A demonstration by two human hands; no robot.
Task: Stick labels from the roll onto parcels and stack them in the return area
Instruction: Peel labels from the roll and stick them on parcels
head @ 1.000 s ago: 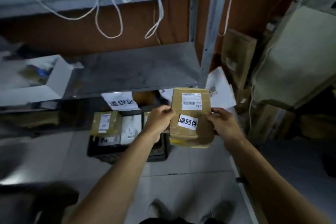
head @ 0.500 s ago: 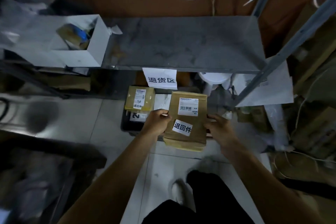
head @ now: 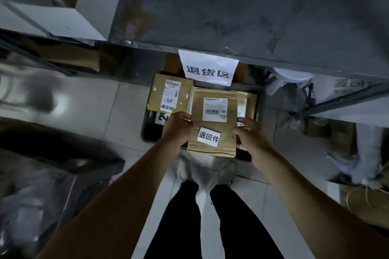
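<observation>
A brown paper parcel (head: 212,122) is held between both hands over a black crate (head: 148,132) on the floor: the fingers of the left hand (head: 177,127) are curled round its left edge, and those of the right hand (head: 250,134) are curled round its right edge. A white shipping label (head: 215,109) is seen on its upper part, and a white return sticker (head: 208,136) with black characters is stuck between the two sets of fingers. Inside the crate, just beyond the left fingers, a second brown parcel (head: 170,92) with its own label and sticker is seen lying on other packages; another parcel (head: 247,101) is partly hidden beyond the right fingers. A white paper sign (head: 208,67) hangs from the grey shelf (head: 252,17) above the crate. On that shelf, far left of the fingers, an open white box (head: 69,6) is seen with blurred contents.
</observation>
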